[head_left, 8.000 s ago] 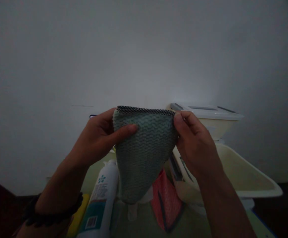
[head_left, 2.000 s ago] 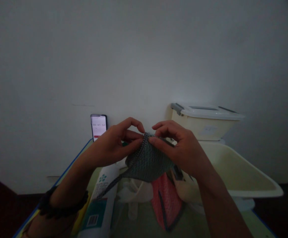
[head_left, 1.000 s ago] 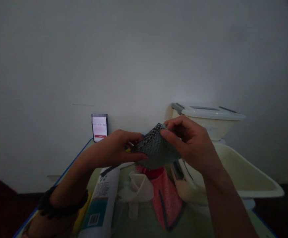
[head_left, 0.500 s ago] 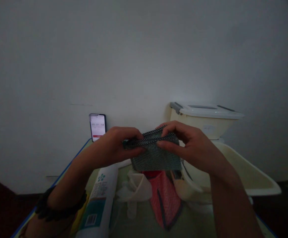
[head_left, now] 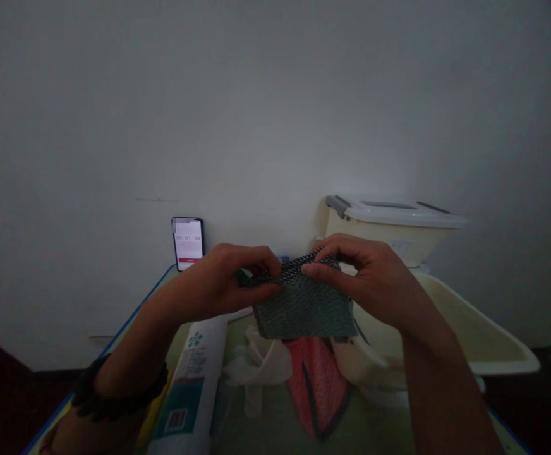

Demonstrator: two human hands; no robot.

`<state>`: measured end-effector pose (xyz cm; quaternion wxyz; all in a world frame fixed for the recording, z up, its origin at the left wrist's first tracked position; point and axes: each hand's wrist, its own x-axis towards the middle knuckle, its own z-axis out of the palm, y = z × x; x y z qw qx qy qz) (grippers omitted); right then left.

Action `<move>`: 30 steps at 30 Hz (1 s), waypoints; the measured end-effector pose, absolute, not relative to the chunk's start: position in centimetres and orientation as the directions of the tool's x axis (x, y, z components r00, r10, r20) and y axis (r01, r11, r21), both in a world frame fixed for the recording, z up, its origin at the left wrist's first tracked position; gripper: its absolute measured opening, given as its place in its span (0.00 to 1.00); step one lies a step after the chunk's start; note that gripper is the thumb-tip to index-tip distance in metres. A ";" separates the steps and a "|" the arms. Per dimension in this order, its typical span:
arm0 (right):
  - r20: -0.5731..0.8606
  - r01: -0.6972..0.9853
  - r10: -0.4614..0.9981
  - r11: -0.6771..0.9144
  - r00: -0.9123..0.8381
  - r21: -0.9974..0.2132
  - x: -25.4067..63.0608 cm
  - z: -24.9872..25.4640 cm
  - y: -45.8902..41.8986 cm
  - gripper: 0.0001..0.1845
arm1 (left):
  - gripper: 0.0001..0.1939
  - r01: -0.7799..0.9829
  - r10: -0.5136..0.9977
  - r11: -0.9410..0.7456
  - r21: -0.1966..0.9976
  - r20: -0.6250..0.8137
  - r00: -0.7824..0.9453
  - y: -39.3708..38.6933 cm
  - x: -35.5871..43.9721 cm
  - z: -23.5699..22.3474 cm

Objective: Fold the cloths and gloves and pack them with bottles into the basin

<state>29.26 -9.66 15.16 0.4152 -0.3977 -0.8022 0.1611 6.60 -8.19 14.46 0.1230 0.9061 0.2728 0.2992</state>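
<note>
A grey-green cleaning cloth [head_left: 306, 309] with a black-and-white edge hangs in the air at the middle of the view. My left hand [head_left: 237, 275] pinches its upper edge near the left corner between thumb and fingers. At the right part of the same edge, my right hand [head_left: 351, 265] grips with thumb and fingertips. The cloth looks folded, its edges lying together along the top. Below it, a red cloth [head_left: 320, 392] with dark edging lies on the table, its upper end hidden behind the held cloth.
Left of the red cloth lie a crumpled whitish piece [head_left: 259, 363] and a white-and-teal printed pack [head_left: 190, 385]. A phone [head_left: 189, 243] showing a timer leans against the wall. On the right are a cream open bin [head_left: 503, 357] and a lidded box [head_left: 375, 237].
The cloth's two top edges, apart at first, now lie closer together between my fingers. Its lower edge hangs a little lower. My hands stay nearly in place.
</note>
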 end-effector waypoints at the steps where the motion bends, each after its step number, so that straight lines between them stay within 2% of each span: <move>1: 0.532 0.505 0.773 0.631 -0.345 -0.589 29.3 15.2 -9.6 0.10 | 0.04 0.427 0.570 -0.819 0.383 0.464 0.678 -8.2 6.6 14.5; 8: 0.394 0.551 0.797 0.602 -0.457 -0.578 29.8 15.1 -9.7 0.09 | 0.04 0.533 0.622 -0.782 0.323 0.446 0.644 -8.1 6.3 14.6; 12: 0.405 0.514 0.762 0.643 -0.505 -0.568 29.8 15.2 -9.8 0.09 | 0.04 0.549 0.643 -0.765 0.337 0.446 0.623 -8.4 6.3 14.8; 16: 0.368 0.582 0.794 0.606 -0.484 -0.543 29.7 15.4 -9.9 0.05 | 0.05 0.541 0.645 -0.764 0.352 0.436 0.627 -8.7 6.2 15.0; 30: 0.391 0.586 0.776 0.630 -0.494 -0.509 29.5 15.4 -10.0 0.05 | 0.06 0.511 0.640 -0.768 0.386 0.442 0.629 -8.4 6.1 15.0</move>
